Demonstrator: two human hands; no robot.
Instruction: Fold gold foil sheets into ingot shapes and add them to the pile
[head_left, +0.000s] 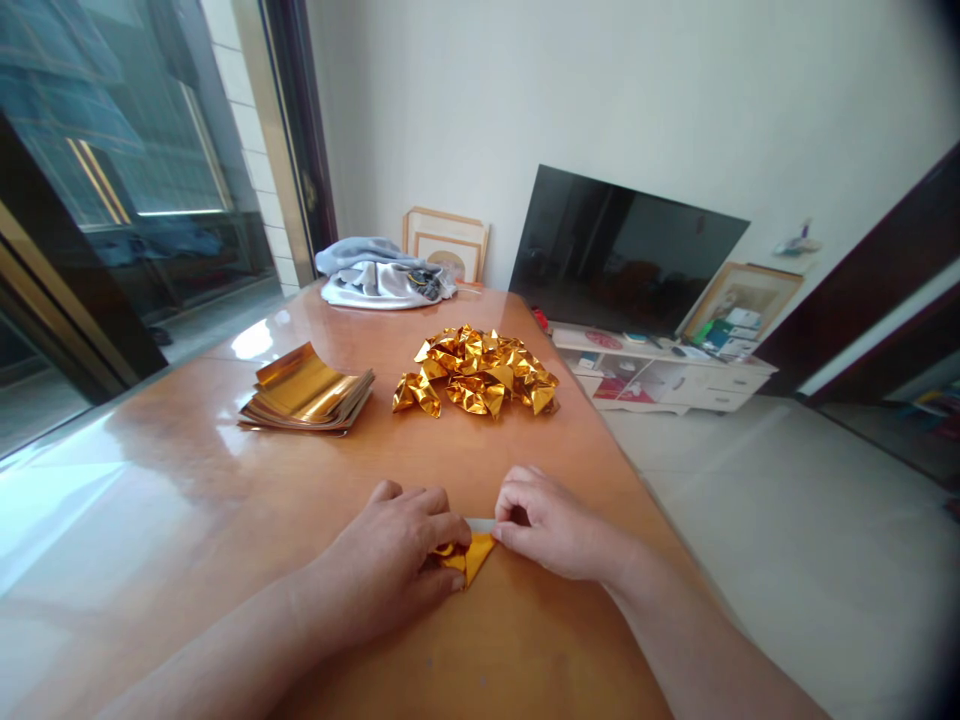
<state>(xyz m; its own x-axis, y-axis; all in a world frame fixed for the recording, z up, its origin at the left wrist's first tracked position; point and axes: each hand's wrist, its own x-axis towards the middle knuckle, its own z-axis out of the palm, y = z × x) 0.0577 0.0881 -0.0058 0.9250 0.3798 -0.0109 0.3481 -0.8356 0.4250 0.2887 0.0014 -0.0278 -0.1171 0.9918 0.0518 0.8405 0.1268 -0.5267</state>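
Observation:
A small piece of gold foil paper [469, 555] lies on the wooden table [225, 480] near its front edge, partly folded, with a white underside showing at its top. My left hand [394, 560] presses down on its left part and covers much of it. My right hand [551, 520] pinches its upper right edge with the fingertips. Farther back sit a stack of flat gold foil sheets [307, 398] on the left and a heap of folded gold foil pieces [478, 372] in the middle.
A bundle of grey and white cloth [382, 275] lies at the table's far end. Beyond the table's right edge are a tiled floor, a dark television [622, 255] on a low white cabinet [667, 375], and picture frames against the wall. A glass door stands at left.

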